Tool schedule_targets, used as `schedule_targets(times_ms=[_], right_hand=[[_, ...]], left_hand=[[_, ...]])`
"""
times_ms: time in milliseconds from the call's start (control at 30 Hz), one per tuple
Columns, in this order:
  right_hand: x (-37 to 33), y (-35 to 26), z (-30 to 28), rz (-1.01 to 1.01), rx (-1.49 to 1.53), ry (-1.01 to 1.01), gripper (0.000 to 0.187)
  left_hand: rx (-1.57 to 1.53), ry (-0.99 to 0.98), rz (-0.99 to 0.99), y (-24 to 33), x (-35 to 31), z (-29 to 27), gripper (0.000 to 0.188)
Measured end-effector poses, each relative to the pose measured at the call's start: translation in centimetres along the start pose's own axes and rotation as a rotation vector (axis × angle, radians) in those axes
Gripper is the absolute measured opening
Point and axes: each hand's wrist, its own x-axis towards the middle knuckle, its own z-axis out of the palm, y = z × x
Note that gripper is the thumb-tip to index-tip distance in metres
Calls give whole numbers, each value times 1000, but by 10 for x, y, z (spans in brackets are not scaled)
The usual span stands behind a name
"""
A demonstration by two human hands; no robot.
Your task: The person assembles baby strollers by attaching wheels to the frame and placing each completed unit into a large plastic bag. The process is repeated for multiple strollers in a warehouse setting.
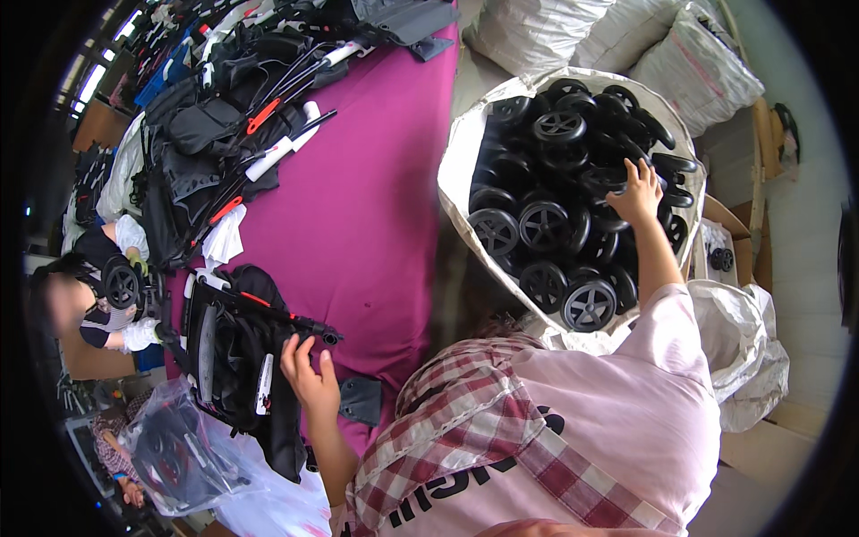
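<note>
Right hand [638, 190] was out over the white woven-plastic sack [458, 170] on the right, above its heap of black plastic spoked wheels [591, 304]. Fingers spread apart, pointing to the far side; could not tell if the fingertips touched a wheel. Wheels filled the sack, lying at mixed angles, some flat, some on edge.

Left hand [311, 371] was at the near left, fingers and thumb apart, just beside the black tube end [331, 337] of a folded black stroller frame with red and white parts [237, 349]. Contact there could not be told. Frame lay on the left part of the table covered in magenta cloth [358, 206]; a dark grey flat fabric piece [361, 400] lay near the hand.

Far left: pile of black fabric stroller frames [197, 125]. Left edge: co-worker in white sleeve covers [139, 336], next to a black spoked wheel [120, 283]. Far right: stuffed white woven sacks [537, 36]. Right of the wheel sack: brown cardboard box [735, 219] with small black wheels [720, 259].
</note>
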Motion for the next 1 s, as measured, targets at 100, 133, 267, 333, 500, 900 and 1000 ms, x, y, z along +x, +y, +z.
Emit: schedule_targets(times_ms=[100, 133, 267, 333, 500, 900, 1000], right_hand=[[24, -10, -25, -227, -70, -411, 75], [25, -14, -19, -306, -134, -417, 73], [46, 0, 12, -493, -101, -276, 47], [53, -2, 1, -499, 58, -207, 40], [61, -11, -64, -315, 807, -238, 29], [-30, -91, 67, -628, 326, -615, 61], [-36, -125, 21, -784, 305, -477, 53]], left_hand=[[-28, -140, -46, 40, 26, 21, 32], [-44, -179, -40, 52, 34, 29, 33], [-85, -328, 9, 86, 60, 53, 37], [-69, -357, 31, 98, 67, 54, 38], [-81, -390, -16, 102, 70, 55, 39], [-175, -277, -267, 71, -22, 19, 41], [-201, -183, -272, 41, -72, 6, 37]])
